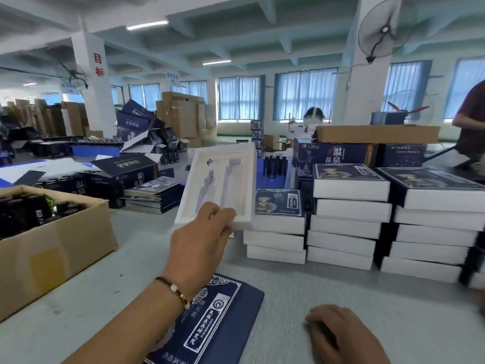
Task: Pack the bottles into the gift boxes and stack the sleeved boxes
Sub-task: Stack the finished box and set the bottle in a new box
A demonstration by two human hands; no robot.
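My left hand (202,232) grips the lower edge of a white gift box tray (217,185), tilted up off the table, its moulded bottle recesses facing me and holding nothing. A dark blue printed sleeve (217,319) lies flat on the table under my left forearm. My right hand (341,334) rests on the table to the sleeve's right, fingers curled, with nothing visible in it. Stacks of sleeved white boxes (346,219) stand at the right. Dark bottles (26,208) fill a cardboard carton (57,245) at the left.
More dark bottles (274,165) stand on a blue surface behind the tray. Flat sleeves (154,193) and dark printed cartons (123,174) lie at the middle left. A long cardboard box (378,134) tops cartons at the back right. A person's arm (469,114) shows at the right edge.
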